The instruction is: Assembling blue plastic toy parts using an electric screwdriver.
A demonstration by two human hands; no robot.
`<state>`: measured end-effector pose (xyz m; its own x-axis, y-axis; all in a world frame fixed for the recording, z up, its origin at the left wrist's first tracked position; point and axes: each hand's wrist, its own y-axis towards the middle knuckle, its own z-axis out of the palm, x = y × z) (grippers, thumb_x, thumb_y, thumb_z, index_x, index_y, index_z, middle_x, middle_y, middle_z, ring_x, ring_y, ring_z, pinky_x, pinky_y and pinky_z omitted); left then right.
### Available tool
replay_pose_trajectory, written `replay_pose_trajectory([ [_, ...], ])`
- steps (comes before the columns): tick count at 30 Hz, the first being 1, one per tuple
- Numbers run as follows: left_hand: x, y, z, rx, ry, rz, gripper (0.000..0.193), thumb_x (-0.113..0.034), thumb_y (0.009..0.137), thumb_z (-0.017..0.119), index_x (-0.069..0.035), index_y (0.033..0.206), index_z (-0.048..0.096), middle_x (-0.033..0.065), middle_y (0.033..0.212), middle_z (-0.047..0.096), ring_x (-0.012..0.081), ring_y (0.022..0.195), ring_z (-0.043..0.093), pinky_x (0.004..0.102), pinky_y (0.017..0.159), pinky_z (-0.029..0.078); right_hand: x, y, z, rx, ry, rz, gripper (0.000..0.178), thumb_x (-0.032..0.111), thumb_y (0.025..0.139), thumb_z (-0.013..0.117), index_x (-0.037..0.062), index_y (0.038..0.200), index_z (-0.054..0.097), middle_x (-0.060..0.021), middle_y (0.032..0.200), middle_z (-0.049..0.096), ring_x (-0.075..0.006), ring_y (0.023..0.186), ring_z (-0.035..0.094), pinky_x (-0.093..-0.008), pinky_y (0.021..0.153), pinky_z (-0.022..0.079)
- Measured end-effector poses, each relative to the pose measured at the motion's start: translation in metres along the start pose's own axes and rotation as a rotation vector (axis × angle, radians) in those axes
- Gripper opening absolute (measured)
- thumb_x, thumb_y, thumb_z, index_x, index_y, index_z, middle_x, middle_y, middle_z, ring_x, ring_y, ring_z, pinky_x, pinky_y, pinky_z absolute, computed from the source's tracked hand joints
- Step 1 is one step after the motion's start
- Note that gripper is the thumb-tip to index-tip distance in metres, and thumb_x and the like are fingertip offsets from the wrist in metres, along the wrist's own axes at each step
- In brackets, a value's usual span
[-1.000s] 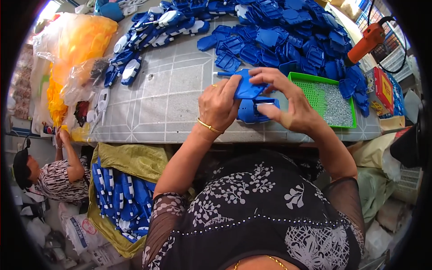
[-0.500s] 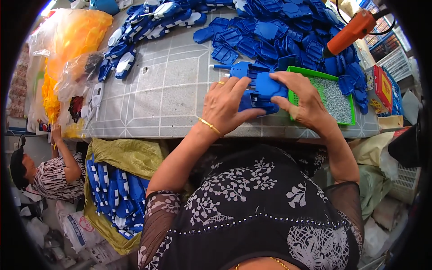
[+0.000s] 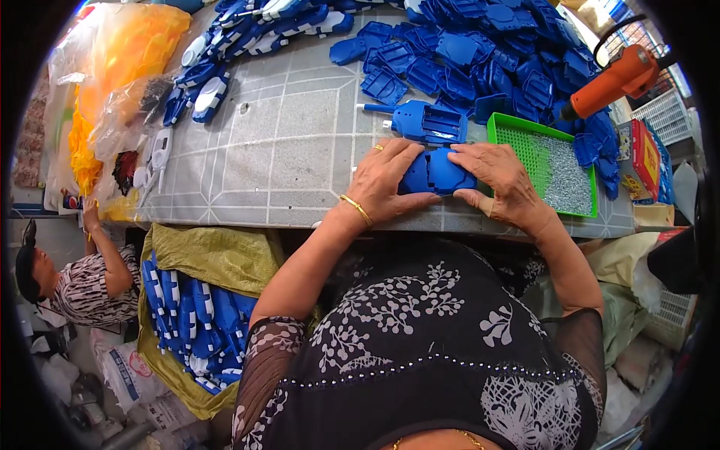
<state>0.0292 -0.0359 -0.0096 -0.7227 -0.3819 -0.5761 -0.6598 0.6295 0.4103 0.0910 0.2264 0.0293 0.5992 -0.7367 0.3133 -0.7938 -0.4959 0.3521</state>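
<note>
Left hand [image 3: 386,180]: gripping the left end of the near blue casing [image 3: 415,177], its thumb running along the near edge and its fingers reaching over the far side.
Right hand [image 3: 502,176]: clamping the right end of the flat blue cover [image 3: 456,171] between thumb and fingers.
Cover: lying over the near casing, close to the front edge of the table [image 3: 262,165]; half a second ago it was tilting above, and now it is sitting flatter, so the two pieces are apparently coming together as one.
Dark gap [image 3: 430,169]: showing at the cover's left edge; whether the cover is fully seating, I cannot tell.
Open blue casing [image 3: 431,121]: lying just beyond the hands, its slotted compartment facing up, waiting uncovered.
Green tray [image 3: 514,140]: standing beside the right hand, holding small silvery pieces [image 3: 560,174].
Orange power tool [image 3: 613,81]: hovering past the tray, now pointing from farther right than half a second ago.
Pile of blue parts [image 3: 461,49]: spreading across the far side, loose and overlapping.
</note>
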Motion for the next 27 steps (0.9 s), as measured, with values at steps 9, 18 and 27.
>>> replay_pose_trajectory([
  [9, 0.002, 0.000, 0.000, -0.005, -0.044, -0.004, 0.072, -0.042, 0.072, 0.089, -0.001, 0.126, 0.064, 0.0180, 0.125, 0.064, 0.0382, 0.113, 0.062, 0.0453, 0.098, 0.049, -0.007, 0.001, -0.001, 0.047, 0.024, -0.048, 0.058, 0.024, 0.081, 0.082, 0.0123, 0.135, 0.064, -0.0130, 0.137, 0.064, -0.0311, 0.120, 0.062, -0.0426, 0.099, 0.046],
  [18, 0.004, -0.001, -0.001, -0.020, -0.051, 0.053, 0.073, -0.043, 0.073, 0.088, -0.001, 0.126, 0.063, 0.0181, 0.122, 0.063, 0.0386, 0.111, 0.061, 0.0454, 0.096, 0.050, 0.000, 0.012, -0.011, 0.213, -0.077, -0.130, 0.063, 0.016, 0.079, 0.081, 0.0079, 0.137, 0.058, -0.0177, 0.135, 0.061, -0.0326, 0.116, 0.063, -0.0445, 0.097, 0.046],
  [27, -0.002, 0.007, 0.002, -0.003, -0.023, 0.084, 0.073, -0.043, 0.075, 0.087, 0.000, 0.128, 0.061, 0.0185, 0.121, 0.063, 0.0397, 0.110, 0.061, 0.0460, 0.094, 0.051, 0.007, 0.013, -0.005, 0.092, -0.241, -0.174, 0.056, 0.018, 0.077, 0.081, 0.0062, 0.128, 0.061, -0.0142, 0.121, 0.063, -0.0289, 0.110, 0.063, -0.0419, 0.092, 0.046],
])
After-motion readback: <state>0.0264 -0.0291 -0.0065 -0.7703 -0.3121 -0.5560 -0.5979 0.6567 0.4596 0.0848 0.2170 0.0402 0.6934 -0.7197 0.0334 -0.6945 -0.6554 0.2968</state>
